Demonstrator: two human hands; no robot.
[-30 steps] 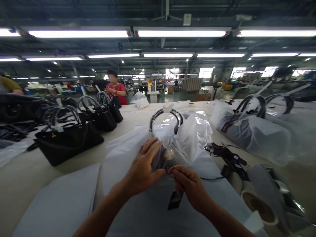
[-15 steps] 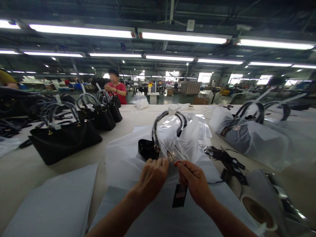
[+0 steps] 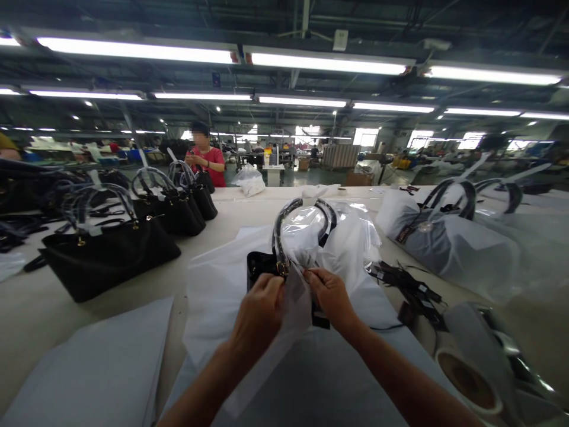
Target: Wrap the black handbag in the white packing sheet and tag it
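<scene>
Centrally, just below the middle of the frame, a black handbag (image 3: 259, 263) sits partly wrapped in translucent white sheeting (image 3: 222, 284), its film-covered handles (image 3: 279, 232) standing up. A dark tag (image 3: 320, 320) shows beneath the right hand (image 3: 329, 296); any print on it is too small to read. That hand angles in from lower right, thumb and forefinger pinching a thin dark cord (image 3: 306, 274). The left hand (image 3: 263, 303) rises from lower left, knuckles up, fingers curled in against the bag; what they grip cannot be told. Right of frame, a wrapped bag (image 3: 438, 243) bears a dark label (image 3: 404, 230) with illegible pale lettering.
</scene>
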